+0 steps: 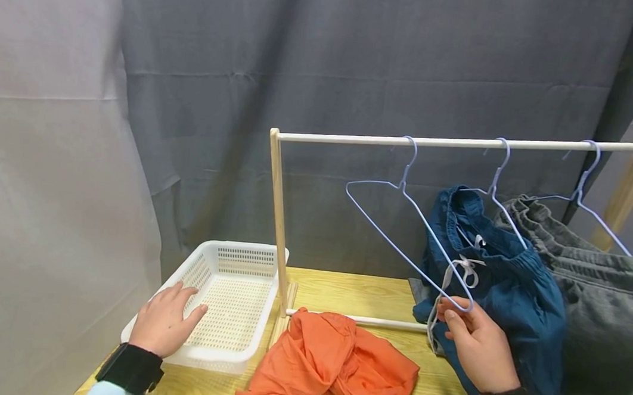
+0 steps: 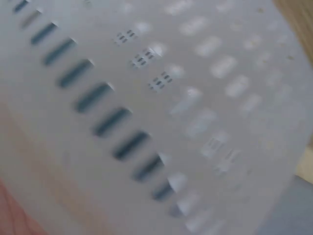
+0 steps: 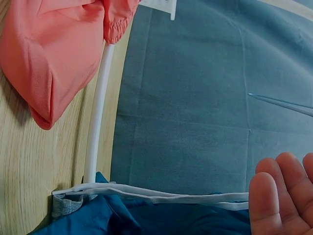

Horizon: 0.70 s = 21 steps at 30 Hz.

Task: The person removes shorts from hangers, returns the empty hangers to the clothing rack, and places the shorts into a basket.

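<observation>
My left hand [image 1: 163, 324], fingers spread, is over the left side of a white plastic basket [image 1: 252, 337] with slotted walls. In the left wrist view, the basket wall [image 2: 98, 161] fills most of the picture, blurred. My right hand [image 1: 483, 349] is at the lower corner of a bare light-blue hanger [image 1: 371, 221], whose wire crosses in front of the fingers. The right wrist view shows the fingertips [image 3: 287, 169] loosely extended, beside white drawstrings [image 3: 195, 198]. Between the hands, orange shorts [image 1: 329, 365] lie bunched on the table.
A wooden rack with a white rail [image 1: 341, 139] holds the hangers. Blue shorts [image 1: 526, 304] and grey pants [image 1: 600, 314] hang on the right. A lower white bar [image 1: 390, 323] runs behind the orange shorts. Grey curtains [image 1: 356, 56] enclose the wooden table [image 1: 355, 286].
</observation>
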Tool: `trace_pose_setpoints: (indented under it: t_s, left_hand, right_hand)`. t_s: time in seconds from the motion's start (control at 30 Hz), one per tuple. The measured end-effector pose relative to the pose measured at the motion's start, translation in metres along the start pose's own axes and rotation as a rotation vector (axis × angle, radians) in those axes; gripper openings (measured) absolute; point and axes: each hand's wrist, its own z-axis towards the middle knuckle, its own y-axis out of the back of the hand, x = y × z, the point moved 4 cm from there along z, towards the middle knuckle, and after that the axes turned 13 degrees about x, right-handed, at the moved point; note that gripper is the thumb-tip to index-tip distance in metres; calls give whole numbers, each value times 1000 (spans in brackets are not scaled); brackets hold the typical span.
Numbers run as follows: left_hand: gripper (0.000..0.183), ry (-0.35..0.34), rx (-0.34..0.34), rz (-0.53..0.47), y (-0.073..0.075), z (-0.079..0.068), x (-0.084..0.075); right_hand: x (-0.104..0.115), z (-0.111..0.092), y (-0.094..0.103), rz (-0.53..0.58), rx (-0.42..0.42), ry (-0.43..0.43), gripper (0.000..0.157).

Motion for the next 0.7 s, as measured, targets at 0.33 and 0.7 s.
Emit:
trace_pose_setpoints:
  t_s: [0.33, 0.7]
  left_hand:
    - [66, 65, 63, -31, -11, -3, 28]
    - [71, 97, 51, -58, -17, -8, 45]
  right_hand:
    - [1, -1, -4, -13, 16, -22, 31]
    - [-3, -1, -13, 0, 79, -86, 34]
